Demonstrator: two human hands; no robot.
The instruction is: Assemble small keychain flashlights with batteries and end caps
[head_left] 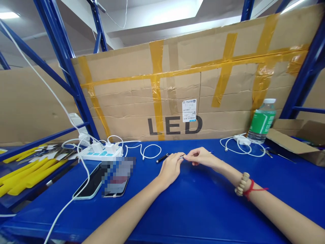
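My left hand (170, 167) is closed over a small, slim, silvery-white piece (181, 157), most of it hidden by the fingers. Thumb and fingertips of my right hand (200, 157) pinch together at the right end of that piece, so the two hands almost meet above the blue tabletop (198, 203). Just left of my left hand lies a black pen-like stick (162, 158), partly covered by the fingers. Behind my right hand the tip of a thin blue item (211, 152) shows; its kind is hidden.
Two phones (88, 183) lie at left, one blurred, before a white power strip (101, 154) with chargers and cables. A white cable (85, 183) crosses the left side. A green-labelled bottle (262, 122), charger cable (243, 144) and open carton (297, 145) stand right. Cardboard (127, 108) walls the back.
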